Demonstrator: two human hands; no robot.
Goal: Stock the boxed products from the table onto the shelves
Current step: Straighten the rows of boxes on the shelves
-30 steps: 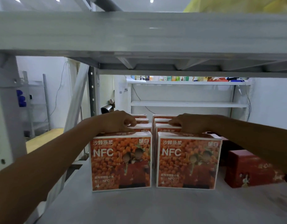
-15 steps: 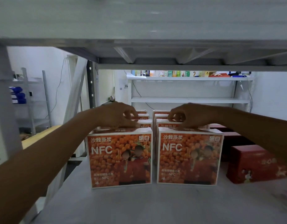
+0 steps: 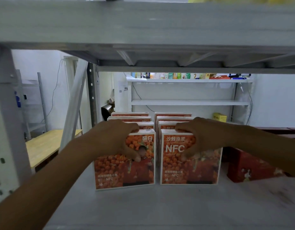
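1. Boxes upright on grey shelf (image 3: 143, 208), printed faces toward camera: left box (image 3: 126, 170), right box (image 3: 191, 165), rows behind
2. Left hand (image 3: 115, 138), right hand (image 3: 204, 135) each clamp one's top edge
3. Red carton (image 3: 249, 166) rightward; white shelving (image 3: 189, 102) beyond

Single head-worn view, set close at shelf level, facing forward and slightly downward into the shelf bay (image 3: 143, 209); upper shelf edge (image 3: 143, 22) crosses the top.

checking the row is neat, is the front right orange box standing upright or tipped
Upright: the front right orange box stands on its bottom edge on the shelf, right hand gripping its top.
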